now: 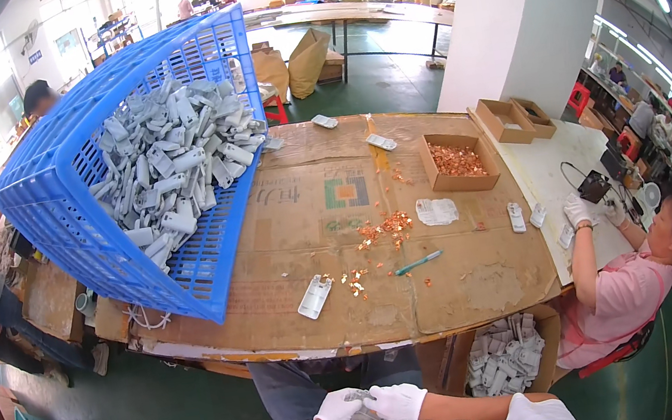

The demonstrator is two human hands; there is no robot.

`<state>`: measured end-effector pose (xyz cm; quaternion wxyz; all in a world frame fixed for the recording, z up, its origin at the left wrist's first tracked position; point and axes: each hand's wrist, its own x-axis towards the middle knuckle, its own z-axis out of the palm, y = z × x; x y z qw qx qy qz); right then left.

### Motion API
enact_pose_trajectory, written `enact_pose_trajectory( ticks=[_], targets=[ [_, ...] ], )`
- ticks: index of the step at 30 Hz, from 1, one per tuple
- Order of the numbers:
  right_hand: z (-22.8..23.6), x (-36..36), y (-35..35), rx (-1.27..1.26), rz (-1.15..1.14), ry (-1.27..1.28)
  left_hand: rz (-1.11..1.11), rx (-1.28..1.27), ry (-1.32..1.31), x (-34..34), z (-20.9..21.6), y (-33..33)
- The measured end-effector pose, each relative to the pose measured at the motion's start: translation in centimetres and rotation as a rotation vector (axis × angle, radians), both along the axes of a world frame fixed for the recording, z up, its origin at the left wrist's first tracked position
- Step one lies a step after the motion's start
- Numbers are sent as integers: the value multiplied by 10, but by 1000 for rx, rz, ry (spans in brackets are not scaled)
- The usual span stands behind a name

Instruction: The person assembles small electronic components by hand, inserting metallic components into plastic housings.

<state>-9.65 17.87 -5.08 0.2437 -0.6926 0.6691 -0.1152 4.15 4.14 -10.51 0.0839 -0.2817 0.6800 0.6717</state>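
Observation:
My white-gloved hands meet low over my lap, in front of the table edge. My left hand (337, 411) is closed round a small grey piece (353, 396), mostly covered by the gloves. The fingers of my right hand (398, 403) are curled against the same piece. On the cardboard-covered table (468, 277), a light-grey plastic casing (314, 297) lies nearest my hands. Loose copper-coloured metal pieces (391, 229) are scattered beyond it, beside a teal pen (419, 263). A cardboard box (462, 183) at the back right holds more copper pieces.
A big blue crate (226, 257) lies tipped at the left, heaped with grey casings (172, 160). Below the table's right side stands a carton of casings (505, 354). A co-worker (626, 288) in pink sits at the right. Behind rises a white pillar (516, 18).

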Motion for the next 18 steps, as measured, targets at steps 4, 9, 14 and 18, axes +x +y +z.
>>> enact_pose_trajectory(
  ticks=[4,9,14,18],
  targets=[
    [11,-3,-2,98,4,-32,-2,-48,-35,-1,2,3],
    [-3,-4,2,10,-36,-44,-4,-109,-48,-6,24,1],
    [1,-3,3,-235,-99,53,72,-25,13,-14,37,-8],
    [8,-4,0,-248,-89,105,44,-80,27,-15,45,-13]
  ],
)
